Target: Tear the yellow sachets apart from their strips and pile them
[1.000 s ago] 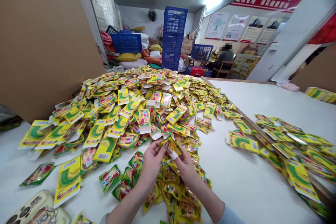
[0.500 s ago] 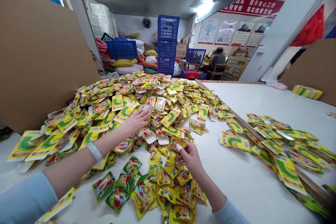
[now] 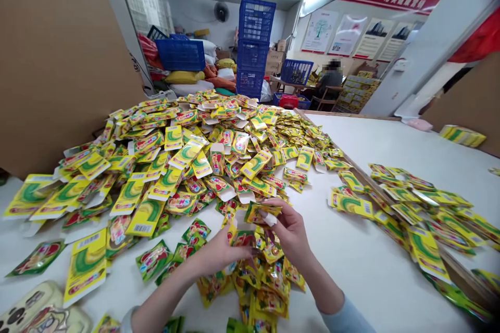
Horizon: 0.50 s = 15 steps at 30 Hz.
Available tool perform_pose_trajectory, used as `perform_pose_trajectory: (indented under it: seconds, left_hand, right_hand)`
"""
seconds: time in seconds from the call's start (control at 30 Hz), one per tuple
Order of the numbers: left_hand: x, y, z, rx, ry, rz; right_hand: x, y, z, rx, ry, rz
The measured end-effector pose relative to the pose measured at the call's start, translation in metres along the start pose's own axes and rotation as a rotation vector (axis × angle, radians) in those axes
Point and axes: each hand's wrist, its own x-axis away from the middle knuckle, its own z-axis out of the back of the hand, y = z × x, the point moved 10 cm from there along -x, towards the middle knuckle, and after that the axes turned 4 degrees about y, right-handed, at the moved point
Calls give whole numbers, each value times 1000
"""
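Note:
My left hand is closed around a small yellow carton with its end flap open. Just above the carton's open end, my right hand pinches small candy packets, yellow and green; how many is hidden by the fingers. Beneath both hands lies a heap of yellow packets. Green packets lie to the left of my left wrist. Beyond the hands rises a large pile of yellow cartons, several with flaps open.
A wooden strip divides the white table; more cartons lie along it at the right. A phone in a decorated case sits at the near left. Tall cardboard stands left. Blue crates and a seated person are behind.
My left hand reached out to the carton pile and came back holding a carton. My right hand stayed near the packets and has lifted with packets pinched in it. The view shifted slightly.

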Motion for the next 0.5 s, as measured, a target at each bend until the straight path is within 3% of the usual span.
perform_pose_trajectory:
  seconds: [0.17,0.33,0.4,0.5]
  left_hand:
    - [-1,-15,4,-2,-6,65]
    - [3,-18,9,-219,13,64]
    - [4,-18,8,-236,13,82]
    - [4,-15,2,-140,-35,94]
  right_hand:
    - [4,-13,-21,365,-227,159]
    - [17,-13,-38,675,-483,164]
    - [19,-10,-36,634,-509,111]
    - [14,0,-22,392,-416,-36]
